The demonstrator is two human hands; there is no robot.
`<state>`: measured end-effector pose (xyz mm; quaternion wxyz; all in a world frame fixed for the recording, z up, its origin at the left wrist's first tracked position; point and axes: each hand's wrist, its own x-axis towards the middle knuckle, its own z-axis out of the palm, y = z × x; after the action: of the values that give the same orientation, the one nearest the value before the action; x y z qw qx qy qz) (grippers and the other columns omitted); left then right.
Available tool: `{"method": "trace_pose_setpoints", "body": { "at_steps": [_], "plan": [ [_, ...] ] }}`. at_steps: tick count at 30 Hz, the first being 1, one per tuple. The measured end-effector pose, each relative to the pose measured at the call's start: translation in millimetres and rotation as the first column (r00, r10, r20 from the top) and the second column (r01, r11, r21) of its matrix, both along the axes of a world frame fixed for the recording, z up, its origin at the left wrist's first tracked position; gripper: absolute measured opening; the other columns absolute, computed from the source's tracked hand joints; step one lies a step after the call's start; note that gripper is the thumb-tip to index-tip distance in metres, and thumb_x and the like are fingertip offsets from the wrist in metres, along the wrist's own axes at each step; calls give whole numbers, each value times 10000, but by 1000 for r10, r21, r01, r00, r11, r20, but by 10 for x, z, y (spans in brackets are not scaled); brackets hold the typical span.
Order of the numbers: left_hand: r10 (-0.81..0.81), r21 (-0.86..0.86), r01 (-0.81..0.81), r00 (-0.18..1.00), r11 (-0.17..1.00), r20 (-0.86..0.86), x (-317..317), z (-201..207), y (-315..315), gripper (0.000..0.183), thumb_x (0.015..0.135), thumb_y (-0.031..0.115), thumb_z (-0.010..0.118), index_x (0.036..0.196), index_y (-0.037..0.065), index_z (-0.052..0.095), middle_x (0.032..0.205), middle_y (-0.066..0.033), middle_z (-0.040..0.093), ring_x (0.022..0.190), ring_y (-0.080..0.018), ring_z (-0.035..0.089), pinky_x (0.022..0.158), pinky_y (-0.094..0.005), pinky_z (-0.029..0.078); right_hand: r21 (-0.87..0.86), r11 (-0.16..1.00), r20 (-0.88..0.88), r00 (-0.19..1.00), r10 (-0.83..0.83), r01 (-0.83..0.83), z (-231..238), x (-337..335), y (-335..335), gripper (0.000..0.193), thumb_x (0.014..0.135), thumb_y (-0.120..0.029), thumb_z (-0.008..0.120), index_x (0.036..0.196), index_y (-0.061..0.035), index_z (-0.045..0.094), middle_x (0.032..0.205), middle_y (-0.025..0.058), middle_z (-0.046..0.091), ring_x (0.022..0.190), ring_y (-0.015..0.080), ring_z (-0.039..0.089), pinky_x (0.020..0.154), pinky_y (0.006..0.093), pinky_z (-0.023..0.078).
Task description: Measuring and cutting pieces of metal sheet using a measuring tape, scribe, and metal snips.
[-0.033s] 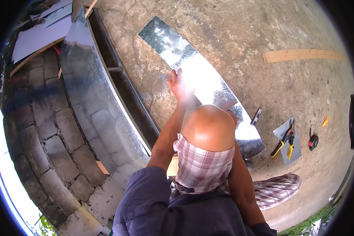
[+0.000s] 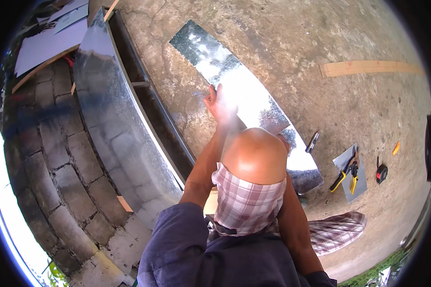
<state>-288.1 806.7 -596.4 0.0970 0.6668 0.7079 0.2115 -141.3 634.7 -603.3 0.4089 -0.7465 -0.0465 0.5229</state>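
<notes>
A long shiny galvanized metal sheet (image 2: 261,95) lies slantwise on the concrete floor, glaring bright in its middle. At its left edge is my left hand (image 2: 218,106), thumb and fingers bent around the rim, though glare washes out part of the grip. My bare raised knee (image 2: 255,155) stands between my arms and covers part of the sheet's near side. Beyond the knee, only a sliver of my right hand (image 2: 284,142) shows against the sheet's near part; its fingers are hidden.
A long metal trough (image 2: 151,103) runs along my left, beside a block wall (image 2: 67,148). To the right lie a dark marker-like stick (image 2: 312,142), yellow-handled snips (image 2: 353,170) on a small metal piece (image 2: 360,186), a tape measure (image 2: 381,173) and a cardboard strip (image 2: 368,68).
</notes>
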Motion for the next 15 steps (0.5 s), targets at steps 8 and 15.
{"method": "trace_pose_setpoints", "body": {
  "at_steps": [8, 15],
  "plan": [
    [41, -46, -35, 987, 998, 155, -43, -32, -8, 490, 797, 272, 683, 1209, 13, 624, 1359, -270, 471, 1053, -383, 430, 940, -462, 407, 2, 997, -23, 997, 77, -77, -237, -9, -119, 261, 836, -154, 727, 648, -1, 629, 594, -18, 581, 527, 57, 453, 500, 260, 365],
    [60, 42, -59, 998, 997, -12, -142, -151, -19, 490, 800, 278, 683, 1202, 2, 627, 1361, -267, 474, 1065, -379, 436, 941, -460, 407, 167, 969, -231, 963, -141, 182, -237, -88, -168, 223, 834, -93, 733, 644, -32, 635, 607, -29, 578, 531, 38, 455, 479, 226, 355]
  ]
}}
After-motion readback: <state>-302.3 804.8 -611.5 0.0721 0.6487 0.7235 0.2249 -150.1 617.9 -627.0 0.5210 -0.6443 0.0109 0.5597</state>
